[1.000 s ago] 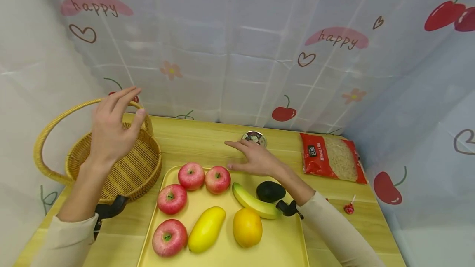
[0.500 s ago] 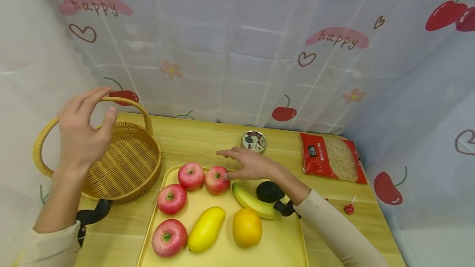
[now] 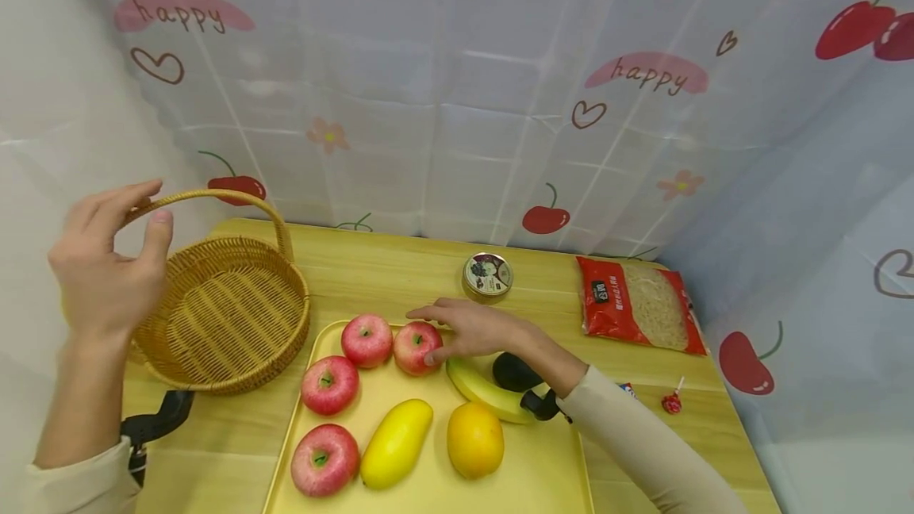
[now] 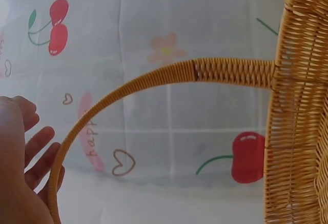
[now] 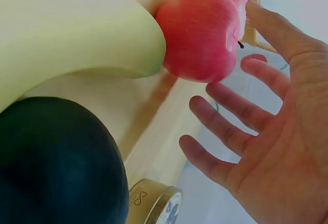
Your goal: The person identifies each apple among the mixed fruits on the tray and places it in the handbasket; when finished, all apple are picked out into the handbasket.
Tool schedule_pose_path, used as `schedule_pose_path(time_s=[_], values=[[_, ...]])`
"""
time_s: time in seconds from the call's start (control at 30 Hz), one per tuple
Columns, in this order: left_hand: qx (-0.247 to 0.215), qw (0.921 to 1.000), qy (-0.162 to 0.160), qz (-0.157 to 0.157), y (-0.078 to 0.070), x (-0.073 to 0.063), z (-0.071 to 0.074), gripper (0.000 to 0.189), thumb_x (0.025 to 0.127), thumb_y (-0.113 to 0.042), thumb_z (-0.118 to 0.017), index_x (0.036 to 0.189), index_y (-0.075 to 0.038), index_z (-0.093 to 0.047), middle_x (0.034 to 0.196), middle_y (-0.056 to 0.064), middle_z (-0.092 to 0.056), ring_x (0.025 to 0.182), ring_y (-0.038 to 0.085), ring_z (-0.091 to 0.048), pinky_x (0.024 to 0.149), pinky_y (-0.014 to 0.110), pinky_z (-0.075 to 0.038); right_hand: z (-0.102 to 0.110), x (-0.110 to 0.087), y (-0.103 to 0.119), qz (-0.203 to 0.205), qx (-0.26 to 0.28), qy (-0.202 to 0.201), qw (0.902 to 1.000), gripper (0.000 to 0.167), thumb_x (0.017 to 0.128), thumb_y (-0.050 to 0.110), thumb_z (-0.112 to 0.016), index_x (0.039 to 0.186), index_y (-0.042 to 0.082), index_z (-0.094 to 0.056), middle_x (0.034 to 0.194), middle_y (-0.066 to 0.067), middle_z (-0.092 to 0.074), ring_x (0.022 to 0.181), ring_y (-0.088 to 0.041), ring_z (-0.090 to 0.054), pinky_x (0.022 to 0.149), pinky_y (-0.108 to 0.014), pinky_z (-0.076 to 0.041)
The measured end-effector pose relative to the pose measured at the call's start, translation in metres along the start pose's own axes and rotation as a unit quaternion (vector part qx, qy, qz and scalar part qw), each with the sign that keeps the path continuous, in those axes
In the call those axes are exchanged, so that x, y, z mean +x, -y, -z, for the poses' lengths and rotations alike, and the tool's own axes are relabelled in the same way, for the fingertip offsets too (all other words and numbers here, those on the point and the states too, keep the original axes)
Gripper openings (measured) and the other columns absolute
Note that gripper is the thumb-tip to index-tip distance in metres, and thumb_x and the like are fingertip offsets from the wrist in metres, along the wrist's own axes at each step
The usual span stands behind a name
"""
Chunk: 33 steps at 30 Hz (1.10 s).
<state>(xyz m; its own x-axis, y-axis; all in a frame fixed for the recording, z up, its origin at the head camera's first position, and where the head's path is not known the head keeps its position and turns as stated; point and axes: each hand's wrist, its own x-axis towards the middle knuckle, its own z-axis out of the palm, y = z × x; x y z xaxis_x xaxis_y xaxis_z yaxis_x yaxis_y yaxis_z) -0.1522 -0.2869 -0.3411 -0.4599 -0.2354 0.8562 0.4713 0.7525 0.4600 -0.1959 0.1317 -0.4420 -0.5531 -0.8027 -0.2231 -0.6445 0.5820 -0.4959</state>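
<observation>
My left hand (image 3: 107, 264) is at the wicker basket's arched handle (image 3: 246, 198), at the far left. In the left wrist view the handle crosses in front of its relaxed fingers (image 4: 38, 149), which are not closed round it. Over the back edge of the yellow tray (image 3: 535, 466), my right hand (image 3: 481, 327) reaches across a red apple (image 3: 409, 349). Its thumb overlaps the apple's right side in the head view. From the right wrist, the fingers (image 5: 220, 126) show spread, with the apple (image 5: 197, 37) just beyond their tips and nothing gripped.
The tray also bears several other apples (image 3: 331, 385), a mango (image 3: 397, 443), an orange fruit (image 3: 475, 440), a banana (image 3: 474, 387) and a dark avocado (image 3: 514, 371). Behind it stands a round tin (image 3: 488, 274). A red bag (image 3: 639, 304) and a lollipop (image 3: 672, 401) lie right.
My left hand has moved left from over the basket to the handle. The right hand has come from near the tin, left and down, to the apple at the tray's back.
</observation>
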Motion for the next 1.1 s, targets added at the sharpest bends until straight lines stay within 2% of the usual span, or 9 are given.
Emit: schedule_pose_path(time_s=[0.23, 0.37, 0.4, 0.5, 0.63, 0.77, 0.9, 1.03, 1.1], values=[[-0.01, 0.9998, -0.014, 0.011, -0.006, 0.0, 0.013, 0.025, 0.091, -0.008, -0.064, 0.11, 0.002, -0.076, 0.105, 0.021, -0.072, 0.099, -0.01, -0.058, 0.084, 0.003, -0.046, -0.004, 0.003, 0.003, -0.01, -0.028, 0.018, 0.9994, 0.07, 0.089, 0.053, -0.072, 0.15, 0.027, -0.049, 0.131, 0.001, -0.056, 0.108, -0.01, -0.053, 0.097, -0.027, -0.048], [-0.015, 0.9993, -0.011, 0.031, 0.004, -0.006, 0.021, 0.023, 0.091, -0.007, -0.066, 0.11, 0.002, -0.076, 0.105, 0.017, -0.074, 0.094, -0.01, -0.057, 0.076, 0.002, -0.042, -0.005, 0.004, 0.004, -0.016, -0.043, 0.024, 0.9987, 0.07, 0.089, 0.053, -0.072, 0.15, 0.029, -0.048, 0.131, 0.002, -0.056, 0.109, -0.009, -0.053, 0.097, -0.028, -0.048], [-0.014, 0.9991, -0.008, 0.038, 0.008, -0.008, 0.022, 0.023, 0.092, -0.007, -0.066, 0.11, 0.001, -0.076, 0.106, 0.014, -0.074, 0.094, -0.009, -0.057, 0.075, 0.003, -0.042, -0.006, 0.004, 0.005, -0.017, -0.045, 0.025, 0.9985, 0.07, 0.089, 0.052, -0.072, 0.15, 0.029, -0.048, 0.13, 0.002, -0.056, 0.108, -0.01, -0.053, 0.097, -0.028, -0.048], [-0.004, 0.9981, 0.001, 0.061, 0.022, -0.014, 0.027, 0.022, 0.092, -0.009, -0.068, 0.111, -0.003, -0.077, 0.106, -0.007, -0.074, 0.093, -0.009, -0.055, 0.072, 0.003, -0.04, -0.005, 0.005, 0.005, -0.022, -0.05, 0.029, 0.9981, 0.07, 0.089, 0.052, -0.073, 0.15, 0.029, -0.047, 0.129, 0.001, -0.057, 0.106, -0.01, -0.053, 0.095, -0.028, -0.049], [0.01, 0.9968, 0.012, 0.078, 0.033, -0.02, 0.032, 0.02, 0.093, -0.01, -0.068, 0.11, -0.004, -0.078, 0.101, -0.03, -0.063, 0.087, -0.01, -0.05, 0.067, 0.0, -0.036, -0.004, 0.006, 0.006, -0.029, -0.042, 0.035, 0.9981, 0.072, 0.088, 0.051, -0.074, 0.15, 0.028, -0.048, 0.127, -0.001, -0.057, 0.104, -0.011, -0.053, 0.093, -0.027, -0.049], [-0.015, 0.996, 0.016, 0.087, 0.033, -0.025, 0.035, 0.021, 0.095, -0.006, -0.066, 0.111, 0.001, -0.076, 0.095, -0.028, -0.059, 0.078, -0.014, -0.052, 0.062, -0.001, -0.036, -0.004, 0.008, 0.006, -0.035, -0.033, 0.041, 0.998, 0.072, 0.087, 0.049, -0.076, 0.15, 0.028, -0.047, 0.127, -0.002, -0.057, 0.102, -0.011, -0.053, 0.092, -0.027, -0.049], [-0.072, 0.9924, 0.01, 0.099, 0.027, -0.03, 0.038, 0.023, 0.095, -0.002, -0.064, 0.113, 0.008, -0.072, 0.094, -0.019, -0.059, 0.064, -0.014, -0.055, 0.057, 0.0, -0.04, -0.004, 0.009, 0.006, -0.032, -0.033, 0.045, 0.9979, 0.073, 0.087, 0.049, -0.076, 0.15, 0.028, -0.047, 0.126, -0.002, -0.057, 0.102, -0.011, -0.054, 0.093, -0.027, -0.049], [-0.121, 0.9866, -0.008, 0.109, 0.026, -0.033, 0.04, 0.023, 0.095, 0.0, -0.063, 0.113, 0.013, -0.07, 0.095, -0.014, -0.065, 0.05, -0.01, -0.049, 0.049, 0.003, -0.039, -0.003, 0.011, 0.005, -0.026, -0.031, 0.049, 0.998, 0.073, 0.086, 0.048, -0.077, 0.15, 0.028, -0.047, 0.125, -0.001, -0.057, 0.104, -0.011, -0.053, 0.094, -0.027, -0.048], [-0.127, 0.9859, -0.013, 0.108, 0.027, -0.035, 0.04, 0.023, 0.094, 0.0, -0.063, 0.112, 0.014, -0.07, 0.097, -0.013, -0.066, 0.049, -0.009, -0.047, 0.047, 0.003, -0.037, -0.003, 0.011, 0.004, -0.025, -0.028, 0.052, 0.998, 0.073, 0.087, 0.046, -0.077, 0.15, 0.027, -0.047, 0.124, 0.0, -0.057, 0.105, -0.011, -0.053, 0.096, -0.028, -0.048]])
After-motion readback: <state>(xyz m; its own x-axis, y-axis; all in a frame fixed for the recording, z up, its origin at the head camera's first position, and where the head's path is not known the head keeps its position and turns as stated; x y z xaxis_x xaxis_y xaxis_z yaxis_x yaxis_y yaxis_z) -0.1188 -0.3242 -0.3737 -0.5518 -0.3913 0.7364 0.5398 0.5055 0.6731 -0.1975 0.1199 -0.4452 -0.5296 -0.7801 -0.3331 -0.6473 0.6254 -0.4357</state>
